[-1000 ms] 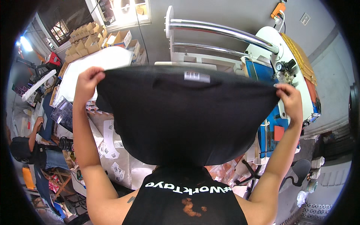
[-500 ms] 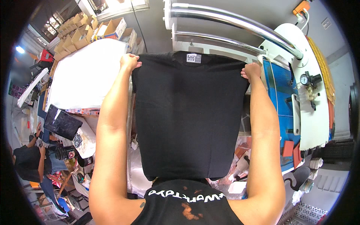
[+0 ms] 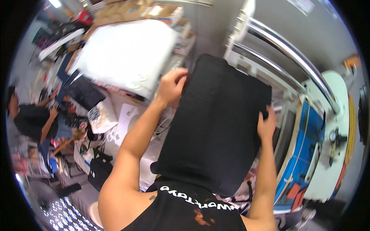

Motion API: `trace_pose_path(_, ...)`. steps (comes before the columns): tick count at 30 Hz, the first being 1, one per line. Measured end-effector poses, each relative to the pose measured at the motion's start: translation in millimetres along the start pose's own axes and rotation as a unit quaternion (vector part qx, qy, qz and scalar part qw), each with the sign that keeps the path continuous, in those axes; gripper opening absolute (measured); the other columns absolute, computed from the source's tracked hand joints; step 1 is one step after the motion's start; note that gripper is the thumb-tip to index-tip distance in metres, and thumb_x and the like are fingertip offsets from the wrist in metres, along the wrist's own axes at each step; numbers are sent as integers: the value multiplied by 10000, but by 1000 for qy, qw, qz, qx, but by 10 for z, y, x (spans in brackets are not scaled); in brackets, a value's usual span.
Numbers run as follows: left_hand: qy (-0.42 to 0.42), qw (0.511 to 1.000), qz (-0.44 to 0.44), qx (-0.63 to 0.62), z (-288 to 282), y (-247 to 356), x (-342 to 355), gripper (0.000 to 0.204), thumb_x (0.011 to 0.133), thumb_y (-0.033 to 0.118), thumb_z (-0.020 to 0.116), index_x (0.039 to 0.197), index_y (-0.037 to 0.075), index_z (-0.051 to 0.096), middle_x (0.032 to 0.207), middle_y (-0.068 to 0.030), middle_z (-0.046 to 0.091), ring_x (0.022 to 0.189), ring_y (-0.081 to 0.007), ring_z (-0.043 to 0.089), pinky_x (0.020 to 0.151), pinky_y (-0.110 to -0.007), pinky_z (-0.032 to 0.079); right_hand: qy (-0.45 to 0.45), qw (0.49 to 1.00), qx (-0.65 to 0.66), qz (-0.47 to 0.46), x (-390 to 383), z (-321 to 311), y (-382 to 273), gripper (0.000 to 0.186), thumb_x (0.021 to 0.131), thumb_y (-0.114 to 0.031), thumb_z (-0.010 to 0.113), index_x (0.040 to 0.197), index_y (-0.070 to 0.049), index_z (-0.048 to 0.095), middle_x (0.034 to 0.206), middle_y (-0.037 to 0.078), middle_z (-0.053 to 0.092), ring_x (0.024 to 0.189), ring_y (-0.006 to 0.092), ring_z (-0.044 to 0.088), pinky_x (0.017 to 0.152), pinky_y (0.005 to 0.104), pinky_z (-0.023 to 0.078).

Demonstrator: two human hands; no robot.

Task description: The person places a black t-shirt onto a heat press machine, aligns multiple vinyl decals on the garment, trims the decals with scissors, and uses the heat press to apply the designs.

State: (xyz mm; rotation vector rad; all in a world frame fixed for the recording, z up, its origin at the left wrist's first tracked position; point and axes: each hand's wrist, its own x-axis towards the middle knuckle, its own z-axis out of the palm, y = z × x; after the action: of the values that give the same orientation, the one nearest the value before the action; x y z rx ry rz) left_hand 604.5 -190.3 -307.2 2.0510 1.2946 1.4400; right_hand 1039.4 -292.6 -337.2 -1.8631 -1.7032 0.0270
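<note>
1. One black cloth shirt (image 3: 217,123) lies spread in a long, mostly smooth rectangle ahead of the person's chest; whatever carries it is hidden underneath.
2. The left hand (image 3: 171,86) is at the shirt's left edge, toward the far left corner, with a gap between thumb and forefinger. Whether its fingertips grip the cloth, I cannot tell.
3. The right hand (image 3: 266,125) is at the right edge, below the far right corner, its thumb and fingers spread apart. I cannot tell whether it holds any cloth.
4. Both hands are well apart, with the shirt between them. Its near edge reaches the person's black sleeveless top (image 3: 189,215).
5. Just beyond the shirt's far edge stands a white metal frame with two shiny chrome bars (image 3: 296,57).
6. To the right lies a long blue flat panel (image 3: 302,148), with flat red-orange pieces (image 3: 295,194) at its near end.
7. Left of the shirt's far left corner is a broad white flat-topped stack (image 3: 127,50), with open brown cardboard boxes (image 3: 167,13) along its far edge.
8. Farther left, another person (image 3: 34,121) wears a black shirt.
</note>
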Motion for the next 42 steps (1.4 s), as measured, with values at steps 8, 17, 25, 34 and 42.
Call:
trace_pose_path(8,266,823,-66,497,-3008,-293,-382,291,837,51,587,1124,36,631,1155,-139,628,1119,-291,576,955,-451,439,-18,996,-53,64,-1826,-395,-812,437,860,-138,635,1263,3,541,1422,241,450,1368,419,362,1137,530,281)
trace_pose_path(17,29,759,-270,592,-3843,-1019,-181,538,892,104,478,1428,131,433,1499,-95,425,1418,-245,348,1118,-702,160,-15,987,-139,75,-1964,-256,-939,477,897,-237,591,1328,-42,527,1467,215,412,1407,396,319,1141,527,269)
trace_pose_path(25,23,720,-325,613,-3848,-919,-2,571,864,181,618,1410,150,456,1444,-39,484,1363,-264,426,1105,-720,183,-2,986,-143,81,-1991,-242,-941,472,893,-249,599,1318,-52,541,1470,194,421,1411,374,325,1137,518,280)
trace_pose_path(34,94,703,-266,653,-3581,-838,-208,600,853,165,548,1439,142,421,1499,-96,415,1415,-292,348,1115,-711,143,7,985,-140,96,-1986,-254,-967,455,883,-249,602,1297,-65,558,1462,186,431,1407,368,332,1136,519,284)
trace_pose_path(42,27,821,-261,507,-2797,-931,-1234,355,796,138,589,1136,62,657,1333,-132,513,1232,-331,491,1007,-535,344,0,985,-145,94,-1986,-247,-944,472,881,-259,606,1310,-71,549,1459,183,433,1403,364,336,1132,516,289)
